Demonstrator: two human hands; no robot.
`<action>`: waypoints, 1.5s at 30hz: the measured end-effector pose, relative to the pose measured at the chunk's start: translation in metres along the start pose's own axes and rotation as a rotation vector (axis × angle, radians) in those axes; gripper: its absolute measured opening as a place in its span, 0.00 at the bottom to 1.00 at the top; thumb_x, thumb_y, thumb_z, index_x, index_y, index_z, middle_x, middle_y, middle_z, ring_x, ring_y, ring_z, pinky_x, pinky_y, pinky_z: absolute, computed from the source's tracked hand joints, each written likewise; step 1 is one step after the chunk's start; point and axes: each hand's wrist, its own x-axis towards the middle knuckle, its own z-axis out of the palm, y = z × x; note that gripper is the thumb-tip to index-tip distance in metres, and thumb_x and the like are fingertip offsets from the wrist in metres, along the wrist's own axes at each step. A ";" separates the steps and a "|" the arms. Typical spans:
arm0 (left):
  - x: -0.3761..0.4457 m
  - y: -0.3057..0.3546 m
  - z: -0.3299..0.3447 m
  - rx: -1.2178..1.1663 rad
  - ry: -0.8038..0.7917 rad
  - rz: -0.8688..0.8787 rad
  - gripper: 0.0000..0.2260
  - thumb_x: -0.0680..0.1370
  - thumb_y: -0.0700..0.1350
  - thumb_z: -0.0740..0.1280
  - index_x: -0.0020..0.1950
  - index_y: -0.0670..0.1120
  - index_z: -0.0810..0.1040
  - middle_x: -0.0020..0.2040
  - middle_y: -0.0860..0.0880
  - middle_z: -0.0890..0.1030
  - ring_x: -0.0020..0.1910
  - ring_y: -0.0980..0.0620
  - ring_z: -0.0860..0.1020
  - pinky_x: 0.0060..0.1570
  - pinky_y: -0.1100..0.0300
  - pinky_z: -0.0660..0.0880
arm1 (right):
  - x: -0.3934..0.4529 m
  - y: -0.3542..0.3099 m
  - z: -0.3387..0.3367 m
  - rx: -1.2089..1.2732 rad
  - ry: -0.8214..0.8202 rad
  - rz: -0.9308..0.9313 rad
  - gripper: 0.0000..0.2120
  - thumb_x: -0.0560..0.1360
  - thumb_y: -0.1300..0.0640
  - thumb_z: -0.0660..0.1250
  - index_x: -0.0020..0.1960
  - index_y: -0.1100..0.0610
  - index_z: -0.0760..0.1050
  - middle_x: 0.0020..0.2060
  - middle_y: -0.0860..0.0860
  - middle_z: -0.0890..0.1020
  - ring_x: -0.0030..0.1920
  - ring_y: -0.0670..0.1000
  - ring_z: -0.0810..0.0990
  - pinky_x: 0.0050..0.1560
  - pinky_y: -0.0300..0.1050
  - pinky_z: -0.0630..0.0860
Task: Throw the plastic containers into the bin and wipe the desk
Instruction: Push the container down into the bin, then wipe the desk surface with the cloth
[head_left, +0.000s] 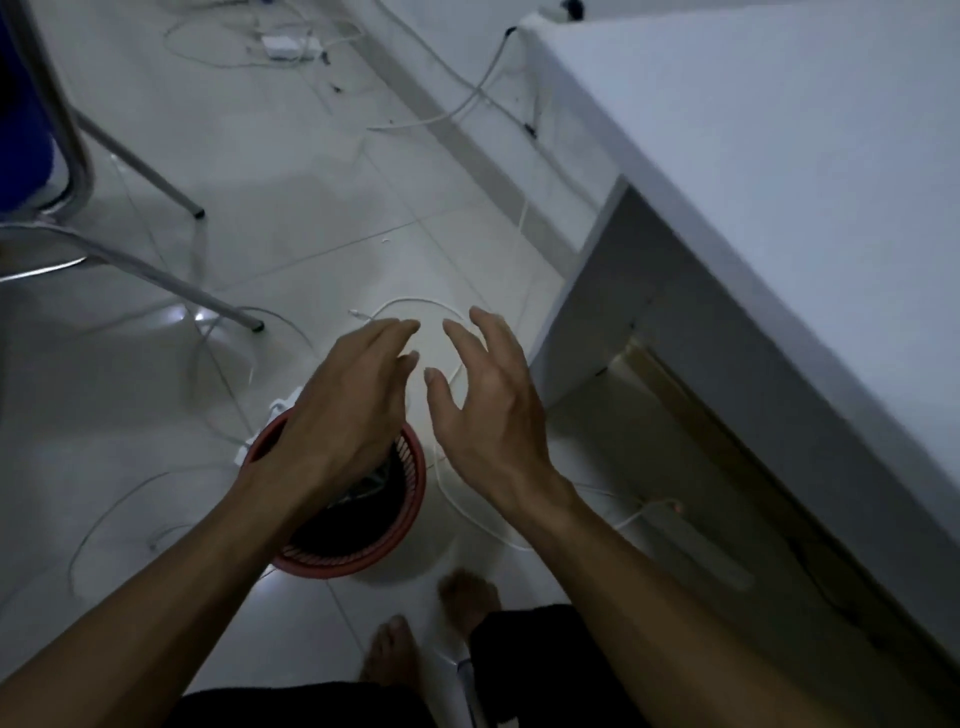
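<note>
A red slatted plastic bin (410, 499) stands on the floor below me, its inside dark with something pale and crumpled lying in it. My left hand (348, 405) hovers over the bin's far rim, fingers relaxed and holding nothing. My right hand (488, 400) is just to the right of the bin, fingers spread and empty. The two hands face each other a short gap apart. The white desk (769, 171) runs along the right side, its top bare where it shows. No plastic container is clearly visible.
White cables (467, 499) loop across the tiled floor around the bin, with a power adapter (288, 45) at the far wall. Metal chair legs (171, 283) and a blue seat stand at the left. My bare feet (467, 603) are right behind the bin.
</note>
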 end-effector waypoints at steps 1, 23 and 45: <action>0.001 0.014 -0.006 -0.003 0.024 0.020 0.17 0.80 0.45 0.57 0.68 0.42 0.69 0.66 0.43 0.73 0.64 0.47 0.71 0.62 0.62 0.61 | -0.004 -0.006 -0.013 0.001 0.027 0.011 0.22 0.77 0.52 0.61 0.70 0.54 0.66 0.73 0.51 0.62 0.74 0.50 0.56 0.71 0.47 0.61; -0.055 0.247 -0.101 0.036 0.071 0.519 0.22 0.80 0.51 0.52 0.69 0.42 0.68 0.68 0.41 0.70 0.69 0.42 0.65 0.67 0.47 0.63 | -0.151 -0.061 -0.265 0.049 0.580 0.082 0.28 0.76 0.51 0.62 0.74 0.51 0.58 0.73 0.48 0.61 0.73 0.43 0.56 0.67 0.24 0.49; -0.105 0.486 0.003 -0.140 -0.230 0.873 0.22 0.81 0.53 0.51 0.74 0.48 0.60 0.74 0.48 0.62 0.74 0.50 0.56 0.70 0.59 0.52 | -0.301 0.043 -0.434 -0.173 1.005 0.378 0.29 0.75 0.54 0.66 0.73 0.50 0.58 0.74 0.49 0.57 0.72 0.42 0.55 0.65 0.22 0.48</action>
